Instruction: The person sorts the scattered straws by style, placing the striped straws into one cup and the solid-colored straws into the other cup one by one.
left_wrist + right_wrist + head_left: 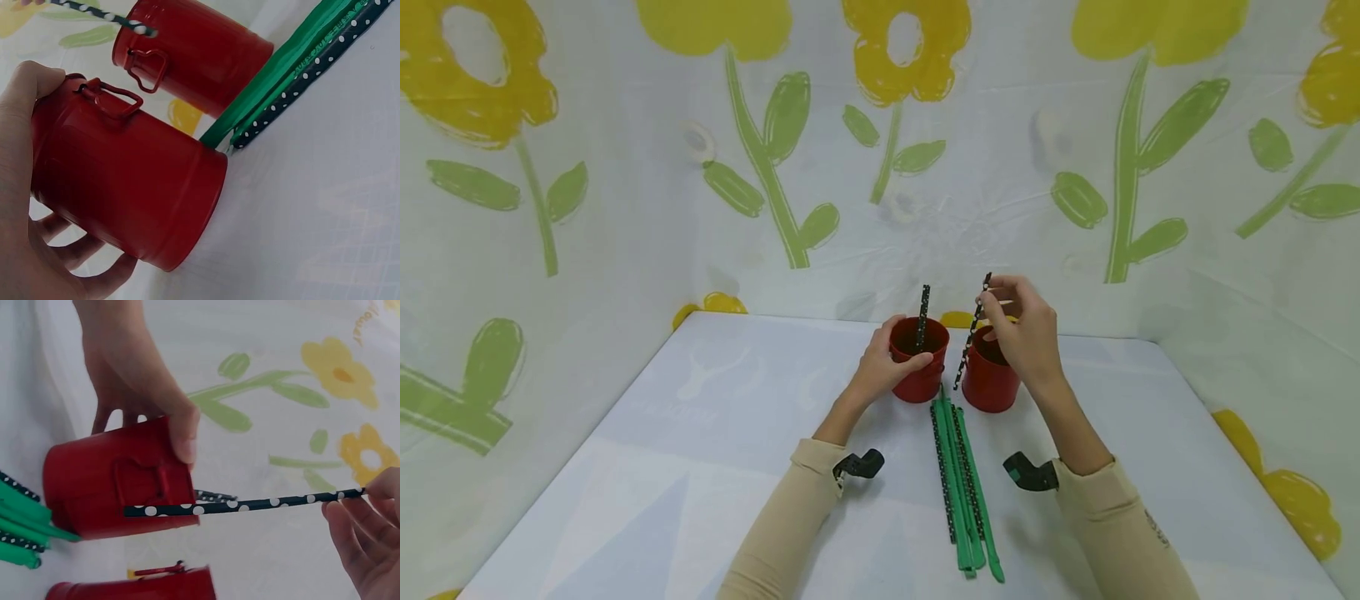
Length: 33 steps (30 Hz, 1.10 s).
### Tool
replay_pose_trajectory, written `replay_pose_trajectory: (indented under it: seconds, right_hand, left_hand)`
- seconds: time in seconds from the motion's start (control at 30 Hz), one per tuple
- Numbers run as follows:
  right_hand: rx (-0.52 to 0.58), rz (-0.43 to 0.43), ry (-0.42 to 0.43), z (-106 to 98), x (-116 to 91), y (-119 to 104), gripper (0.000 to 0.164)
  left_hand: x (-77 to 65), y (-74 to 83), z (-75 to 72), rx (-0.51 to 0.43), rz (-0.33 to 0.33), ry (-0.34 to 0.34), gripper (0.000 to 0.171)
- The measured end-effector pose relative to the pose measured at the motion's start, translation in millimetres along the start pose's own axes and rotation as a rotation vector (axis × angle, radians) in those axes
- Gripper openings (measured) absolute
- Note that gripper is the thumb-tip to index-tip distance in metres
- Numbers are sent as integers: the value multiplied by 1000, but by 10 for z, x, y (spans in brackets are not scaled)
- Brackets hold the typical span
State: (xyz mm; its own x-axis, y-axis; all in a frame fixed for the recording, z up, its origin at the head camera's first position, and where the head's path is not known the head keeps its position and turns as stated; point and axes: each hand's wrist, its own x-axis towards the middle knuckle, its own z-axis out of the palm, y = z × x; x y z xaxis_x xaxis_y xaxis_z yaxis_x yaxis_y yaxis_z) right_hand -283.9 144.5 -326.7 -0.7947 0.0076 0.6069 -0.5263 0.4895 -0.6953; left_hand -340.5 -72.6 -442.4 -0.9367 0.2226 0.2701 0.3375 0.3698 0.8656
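Note:
My left hand (878, 364) grips the left red metal bucket (134, 178), thumb near the rim and fingers round the far side. A dark straw with white dots (923, 310) stands tilted inside it, rising above the rim. My right hand (1024, 327) pinches another dotted straw (250, 505) near its upper end. That straw slants down between the two buckets, its lower end free. Close by the right hand is the second red bucket (990, 387); the hand partly hides its mouth. A wire loop handle (112, 103) shows on the left bucket's side.
Several long green sticks (958, 487) and dotted straws (942, 475) lie together on the white table (700, 467), in front of the buckets and between my forearms. A flower-print cloth wall (955, 225) stands behind the buckets.

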Motion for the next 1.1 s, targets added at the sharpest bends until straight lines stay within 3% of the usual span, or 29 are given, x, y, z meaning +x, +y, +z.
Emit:
replay_pose_trajectory:
  seconds: [0.53, 0.8, 1.1]
  right_hand:
    - [104, -86, 87, 131, 301, -288, 31]
    - [111, -101, 88, 261, 321, -236, 31]
    - [57, -3, 14, 463, 177, 0, 32]
  left_hand:
    - [3, 21, 6, -5, 3, 3, 81]
    - [15, 21, 5, 4, 0, 5, 81]
    - [13, 22, 9, 6, -4, 3, 81]
